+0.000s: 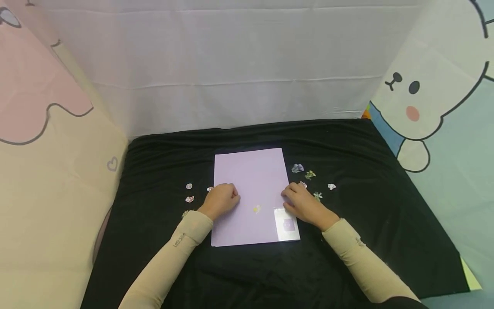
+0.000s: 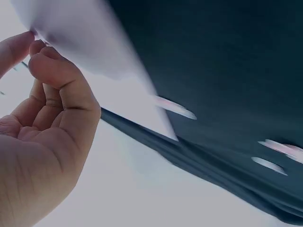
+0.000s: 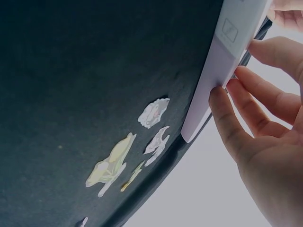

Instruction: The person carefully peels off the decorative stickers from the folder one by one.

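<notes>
A pale purple rectangular pad or folder [image 1: 247, 171] lies upright on black cloth, with a small yellow-and-white flower sticker [image 1: 257, 209] on it. A glossy whitish piece with a purple square [image 1: 288, 225] covers its lower right corner. My left hand [image 1: 221, 199] is over the pad's left side, fingers bent; in the left wrist view its thumb and forefinger tips [image 2: 51, 66] meet close to the pale surface. Whether they pinch something small is hidden. My right hand [image 1: 305, 204] touches the pad's right edge with loosely bent fingers [image 3: 227, 113], holding nothing visible.
Cut-out flower stickers lie right of the pad, among them a bluish one [image 1: 297, 168], a yellow one [image 1: 310, 174] and a white one [image 1: 331, 186]. Small pinkish stickers [image 1: 189, 199] lie to the left. Black cloth [image 1: 378, 206] covers the table; pale curtains [image 1: 247, 64] stand behind.
</notes>
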The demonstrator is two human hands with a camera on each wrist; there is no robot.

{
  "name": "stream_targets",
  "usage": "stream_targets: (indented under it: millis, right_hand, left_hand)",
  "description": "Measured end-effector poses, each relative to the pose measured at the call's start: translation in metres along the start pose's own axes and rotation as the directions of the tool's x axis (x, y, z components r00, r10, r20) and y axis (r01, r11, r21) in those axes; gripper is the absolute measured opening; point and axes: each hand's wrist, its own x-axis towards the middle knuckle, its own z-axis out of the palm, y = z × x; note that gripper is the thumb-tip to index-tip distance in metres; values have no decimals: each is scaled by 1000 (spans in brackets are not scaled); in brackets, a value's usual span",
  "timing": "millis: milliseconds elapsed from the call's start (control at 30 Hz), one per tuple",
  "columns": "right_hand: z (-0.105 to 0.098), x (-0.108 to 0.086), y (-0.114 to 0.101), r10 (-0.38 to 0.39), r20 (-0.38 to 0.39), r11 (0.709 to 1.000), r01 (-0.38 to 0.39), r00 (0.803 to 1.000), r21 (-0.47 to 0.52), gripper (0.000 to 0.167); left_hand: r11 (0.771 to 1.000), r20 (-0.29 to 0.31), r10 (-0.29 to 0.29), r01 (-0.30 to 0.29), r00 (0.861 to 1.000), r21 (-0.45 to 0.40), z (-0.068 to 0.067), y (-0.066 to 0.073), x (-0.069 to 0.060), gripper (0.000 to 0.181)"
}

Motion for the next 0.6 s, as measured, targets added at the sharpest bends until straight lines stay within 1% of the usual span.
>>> stream_targets:
  millis: [67,133,200,267,400,600]
  right_hand:
    - [0,1,0,-9,-6,1000,9,1000,3,24]
    - [1,2,-1,-23,-12,1000,23,1000,1,24]
    - [1,2,0,-34,-17,999,34,999,-7,24]
    - [1,2,0,-38,-17,999,38,999,-13,23]
    - [0,2,0,-16,-6,1000,16,1000,-23,24]
    - [-1,1,0,8,13,1000,-8,1000,-25,23]
  left_hand:
    - [998,10,59,-60,998,11,6,15,0,10]
    - [995,18,101,-101,995,12,10,27,-1,9]
    - [992,29,126,-126,992,12,13,36,-3,9]
    - [990,40,138,-139,990,3,13,44,-4,10]
    - [989,56,149,-150,987,18,15,51,-7,11]
    - [979,83,193,-197,978,46,13,53,-12,11]
